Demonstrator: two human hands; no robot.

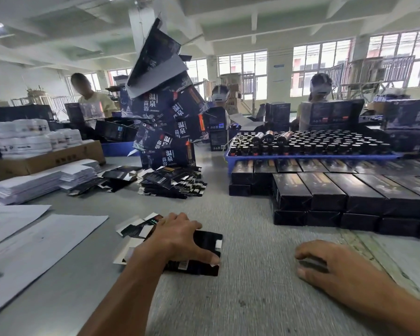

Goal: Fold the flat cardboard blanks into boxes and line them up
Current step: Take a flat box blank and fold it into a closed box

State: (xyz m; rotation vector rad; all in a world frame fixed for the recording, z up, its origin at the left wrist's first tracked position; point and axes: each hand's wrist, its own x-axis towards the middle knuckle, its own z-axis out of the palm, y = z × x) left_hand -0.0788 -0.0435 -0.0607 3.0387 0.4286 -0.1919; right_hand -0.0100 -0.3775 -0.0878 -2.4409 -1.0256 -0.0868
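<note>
A flat black cardboard blank (204,241) with white flaps lies on the grey table in front of me. My left hand (180,238) lies on top of it, fingers spread and thumb stretched along its near edge. My right hand (330,267) hovers palm down just above the table to the right, fingers loosely curled, holding nothing. A stack of flat black blanks (172,183) lies further back at the centre. Folded black boxes (349,192) stand lined up in rows at the right.
White sheets (34,241) cover the near left of the table, with stacked white blanks (39,183) behind them. A leaning tower of dark printed boxes (165,127) rises at the centre back. A blue tray (301,156) holds several bottles. Three people work across the table.
</note>
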